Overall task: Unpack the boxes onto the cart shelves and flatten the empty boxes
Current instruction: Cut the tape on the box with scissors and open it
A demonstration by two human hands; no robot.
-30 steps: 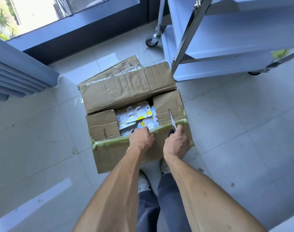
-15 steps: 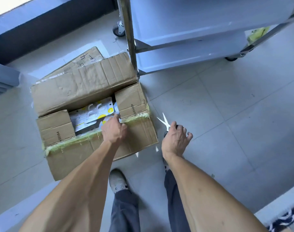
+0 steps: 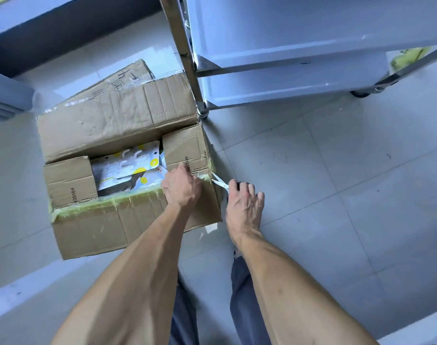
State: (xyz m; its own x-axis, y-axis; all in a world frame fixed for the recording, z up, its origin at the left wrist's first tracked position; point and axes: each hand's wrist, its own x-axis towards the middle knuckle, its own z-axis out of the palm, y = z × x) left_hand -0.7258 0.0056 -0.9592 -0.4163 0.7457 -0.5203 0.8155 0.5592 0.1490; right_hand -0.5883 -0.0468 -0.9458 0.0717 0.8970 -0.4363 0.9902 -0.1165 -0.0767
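Printed digits run up the cardboard box's (image 3: 127, 225) short flaps: "35164" on the left one and a partly covered number beginning "400" on the right. The packets (image 3: 127, 168) inside are white with yellow dots, their print too small to read. The box sits on the floor (image 3: 324, 185), long axis running left to right, its right end close to the leg of the steel cart (image 3: 287, 78). Greenish tape (image 3: 100, 204) clings along the near flap's edge. A flattened carton (image 3: 122, 78) with unreadable markings lies behind it. The left hand (image 3: 181, 185) curls its fingers over the near flap at the right corner. The right hand (image 3: 242, 202) grips scissors (image 3: 220, 182), blades pointing left at that corner. Pale grey tiles cover the floor, with a dark wall base beyond.
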